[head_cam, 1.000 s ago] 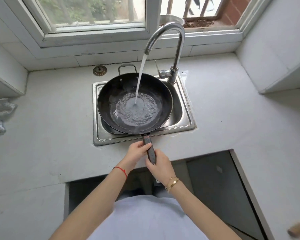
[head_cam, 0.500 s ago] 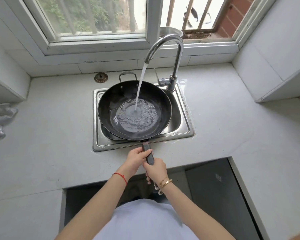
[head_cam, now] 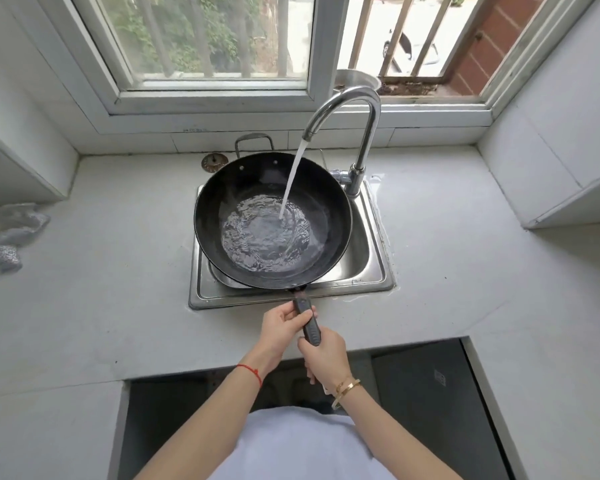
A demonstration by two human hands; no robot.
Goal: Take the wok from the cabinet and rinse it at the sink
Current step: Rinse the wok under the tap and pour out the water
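Note:
A black wok (head_cam: pixel 222 206) rests over the small steel sink (head_cam: pixel 374 258), nearly covering it. Water streams from the curved chrome faucet (head_cam: pixel 368 133) into the wok, and a rippling pool fills its bottom. The wok's dark handle (head_cam: pixel 309 323) points toward me over the counter's front edge. My left hand (head_cam: pixel 281 329) grips the handle close to the wok. My right hand (head_cam: pixel 326 355) grips it further back, just behind the left. A small metal loop handle (head_cam: pixel 253 142) sticks up at the wok's far rim.
The white counter (head_cam: pixel 118 289) surrounds the sink. A round metal drain strainer (head_cam: pixel 214 162) lies behind the wok. A crumpled grey cloth (head_cam: pixel 7 237) sits at the far left. White wall cabinets stand left and right. A metal bowl (head_cam: pixel 355 81) sits on the windowsill.
The wok has stayed over the sink under the running water while the pool in it grew. Both hands kept their grip on the handle. My view tilted up slightly.

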